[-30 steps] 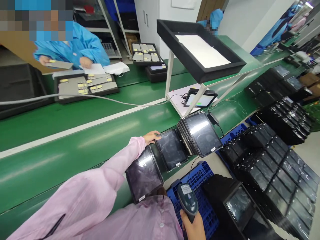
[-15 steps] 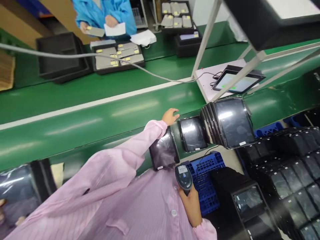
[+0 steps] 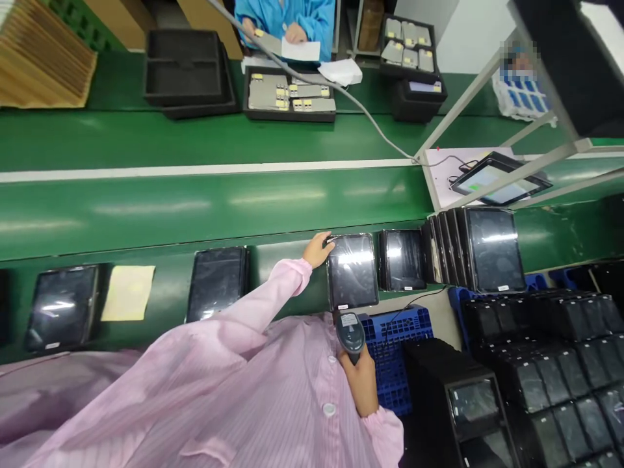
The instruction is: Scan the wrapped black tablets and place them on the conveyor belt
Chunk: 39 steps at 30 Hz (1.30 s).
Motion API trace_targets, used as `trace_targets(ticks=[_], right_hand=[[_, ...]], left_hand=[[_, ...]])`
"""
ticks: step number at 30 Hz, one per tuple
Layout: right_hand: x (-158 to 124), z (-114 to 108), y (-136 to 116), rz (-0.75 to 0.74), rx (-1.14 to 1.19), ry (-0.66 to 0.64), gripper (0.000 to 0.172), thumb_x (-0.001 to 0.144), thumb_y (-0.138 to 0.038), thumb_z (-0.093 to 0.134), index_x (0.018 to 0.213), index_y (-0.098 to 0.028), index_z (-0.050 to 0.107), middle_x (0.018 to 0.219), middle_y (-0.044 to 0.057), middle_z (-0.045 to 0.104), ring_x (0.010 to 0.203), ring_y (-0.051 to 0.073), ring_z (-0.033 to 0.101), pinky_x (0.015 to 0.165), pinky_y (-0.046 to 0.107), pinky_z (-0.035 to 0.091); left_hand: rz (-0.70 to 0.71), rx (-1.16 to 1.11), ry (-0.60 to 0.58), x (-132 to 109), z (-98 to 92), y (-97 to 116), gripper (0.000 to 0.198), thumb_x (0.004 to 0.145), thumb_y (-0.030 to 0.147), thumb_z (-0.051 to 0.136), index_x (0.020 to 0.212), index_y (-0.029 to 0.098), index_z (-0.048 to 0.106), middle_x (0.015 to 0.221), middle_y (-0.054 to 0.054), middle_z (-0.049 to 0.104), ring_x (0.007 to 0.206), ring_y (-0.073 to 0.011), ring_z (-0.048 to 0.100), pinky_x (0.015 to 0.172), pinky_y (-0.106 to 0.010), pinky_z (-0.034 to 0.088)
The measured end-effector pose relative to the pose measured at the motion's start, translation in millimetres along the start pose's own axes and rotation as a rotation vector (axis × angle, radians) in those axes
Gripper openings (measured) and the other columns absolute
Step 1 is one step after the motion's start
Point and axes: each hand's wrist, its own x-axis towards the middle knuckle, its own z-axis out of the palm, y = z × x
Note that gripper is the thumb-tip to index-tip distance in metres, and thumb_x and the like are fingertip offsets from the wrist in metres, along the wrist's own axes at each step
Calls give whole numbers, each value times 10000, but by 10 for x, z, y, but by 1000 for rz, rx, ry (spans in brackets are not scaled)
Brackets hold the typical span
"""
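My left hand (image 3: 318, 250) is at the upper left corner of a black tablet (image 3: 353, 272) in clear film, its thumb and fingers closed around that corner. The tablet lies on the green bench with a small white label at its lower edge. My right hand (image 3: 361, 383) grips a dark handheld barcode scanner (image 3: 351, 333), held upright just below the tablet's near edge. A short stack of smaller tablets (image 3: 405, 260) sits right beside the tablet. Farther right leans a row of black tablets (image 3: 494, 250).
Other tablets (image 3: 217, 283) and a yellow paper (image 3: 127, 292) lie left. Blue crates (image 3: 397, 357) and stacked black units (image 3: 556, 364) stand lower right. A metal frame (image 3: 468, 107) carries a lit screen (image 3: 497, 182). A person in blue (image 3: 312, 26) handles papers across the bench.
The view has swung left and levelled. My left hand has gone from spread above the tablet's far edge to its upper left corner. The scanner stays in my right hand.
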Motion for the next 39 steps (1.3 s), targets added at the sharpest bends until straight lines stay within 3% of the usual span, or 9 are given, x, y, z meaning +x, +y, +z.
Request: trace_targets(ticks=[9, 19, 30, 34, 39], right_hand=[[-68, 80, 20, -17, -20, 47, 342, 890, -391, 573, 1148, -180, 650, 990, 93, 796, 887, 264, 739, 784, 320, 503], [-48, 32, -3, -53, 10, 53, 373, 893, -371, 586, 1186, -158, 674, 981, 95, 799, 872, 255, 738, 797, 319, 517], [-57, -4, -13, -26, 8, 29, 359, 889, -380, 579, 1175, -176, 652, 974, 80, 789, 876, 254, 726, 808, 324, 509], [-113, -65, -21, -20, 60, 45, 340, 895, -380, 593, 1157, -177, 665, 1033, 92, 786, 938, 256, 727, 843, 325, 516], [-195, -221, 25, 1, 147, 108, 379, 895, -419, 616, 1166, -163, 685, 1117, 110, 772, 1050, 267, 712, 930, 341, 519]], left_hand=[[-38, 148, -70, 62, -68, 129, 725, 849, 418, 771, 1474, 136, 537, 1512, -191, 560, 1319, -328, 601, 1131, -413, 462], [-62, 176, -13, 58, -94, 258, 684, 758, 370, 856, 1373, 219, 599, 1433, -142, 638, 1294, -337, 621, 1097, -442, 475], [-90, 147, 4, 72, -92, 265, 686, 717, 347, 873, 1339, 190, 632, 1378, -158, 659, 1257, -340, 631, 1078, -459, 481], [-126, -8, -8, 75, -163, 275, 775, 574, 345, 947, 1276, 166, 673, 1306, -164, 686, 1234, -345, 640, 1085, -465, 484], [-316, -415, -267, 71, -369, 315, 658, 490, 428, 964, 1052, 178, 730, 1002, -79, 770, 926, -255, 723, 808, -386, 598]])
